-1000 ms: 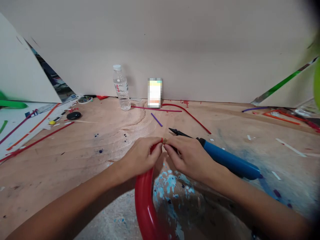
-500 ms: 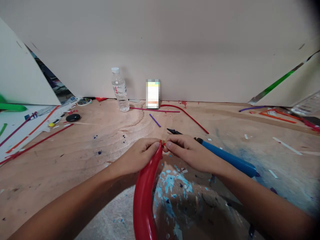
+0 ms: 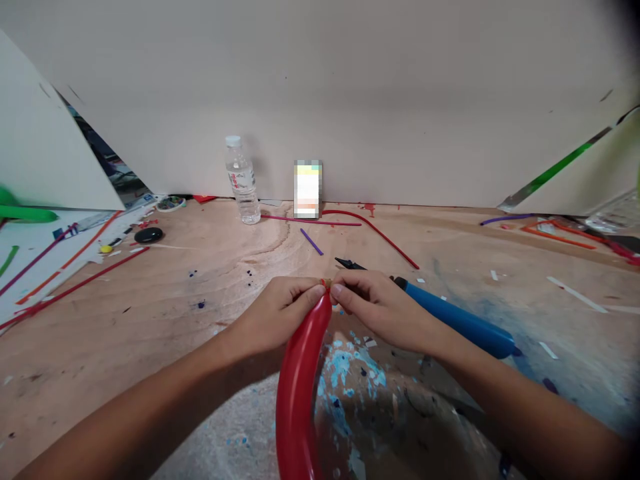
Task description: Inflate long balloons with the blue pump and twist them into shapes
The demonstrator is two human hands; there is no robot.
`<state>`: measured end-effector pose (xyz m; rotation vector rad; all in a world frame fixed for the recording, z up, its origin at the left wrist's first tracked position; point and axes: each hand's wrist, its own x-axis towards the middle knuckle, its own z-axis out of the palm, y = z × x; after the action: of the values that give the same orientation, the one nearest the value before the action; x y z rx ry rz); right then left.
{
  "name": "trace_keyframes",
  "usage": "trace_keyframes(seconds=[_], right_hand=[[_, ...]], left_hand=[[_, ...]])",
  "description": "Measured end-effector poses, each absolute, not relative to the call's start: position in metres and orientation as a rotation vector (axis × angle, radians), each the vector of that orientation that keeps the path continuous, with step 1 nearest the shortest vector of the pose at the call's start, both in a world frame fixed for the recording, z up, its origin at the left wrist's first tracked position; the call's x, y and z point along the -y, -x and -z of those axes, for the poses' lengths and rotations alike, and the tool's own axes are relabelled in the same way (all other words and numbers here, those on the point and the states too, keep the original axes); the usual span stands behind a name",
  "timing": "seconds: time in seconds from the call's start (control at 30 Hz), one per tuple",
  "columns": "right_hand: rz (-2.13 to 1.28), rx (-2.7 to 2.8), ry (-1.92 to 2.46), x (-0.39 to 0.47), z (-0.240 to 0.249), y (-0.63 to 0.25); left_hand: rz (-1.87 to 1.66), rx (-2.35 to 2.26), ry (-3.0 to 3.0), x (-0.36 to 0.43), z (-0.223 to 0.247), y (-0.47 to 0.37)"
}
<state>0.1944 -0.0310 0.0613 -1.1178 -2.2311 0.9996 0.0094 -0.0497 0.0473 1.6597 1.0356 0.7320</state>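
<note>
A long red balloon (image 3: 299, 393), inflated, runs from between my hands down past the lower edge of the view. With thumb and fingers pinched, my left hand (image 3: 286, 308) grips its narrow upper end. My right hand (image 3: 373, 303) is closed on the same end, its thumb and fingertips meeting the left ones. Fingers partly hide the tip of the balloon there. Just behind and right of my right hand lies a blue balloon pump (image 3: 457, 317) with a black nozzle.
A water bottle (image 3: 243, 187) and an upright phone (image 3: 307, 190) with a blurred screen stand by the back board. Uninflated red (image 3: 385, 233) and purple (image 3: 311, 241) balloons lie nearby. A black oval object (image 3: 149, 235) is at left, a green balloon (image 3: 30, 213) at far left.
The balloon's upper end has shifted slightly right, and its body leans a little more that way. My fingers have drawn closer together around the end.
</note>
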Motion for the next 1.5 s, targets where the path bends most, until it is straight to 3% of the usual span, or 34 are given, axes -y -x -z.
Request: trace_keyframes(seconds=[0.33,0.6,1.23,1.5], right_hand=[[-0.513,2.289,0.963,0.038,-0.042,-0.192],[-0.802,2.041,1.084,0.015,-0.047,-0.202],[-0.82,1.917,1.002,0.025,-0.052,-0.196],[-0.806,1.87,1.014,0.018,-0.05,-0.202]], left_hand=[[-0.853,-0.972,-1.106,0.054,-0.044,-0.014],[-0.824,-0.802,-0.755,0.055,-0.035,-0.019],[-0.546,-0.631,-0.678,0.061,-0.024,-0.017],[-0.584,-0.612,-0.819,0.064,-0.024,-0.021]])
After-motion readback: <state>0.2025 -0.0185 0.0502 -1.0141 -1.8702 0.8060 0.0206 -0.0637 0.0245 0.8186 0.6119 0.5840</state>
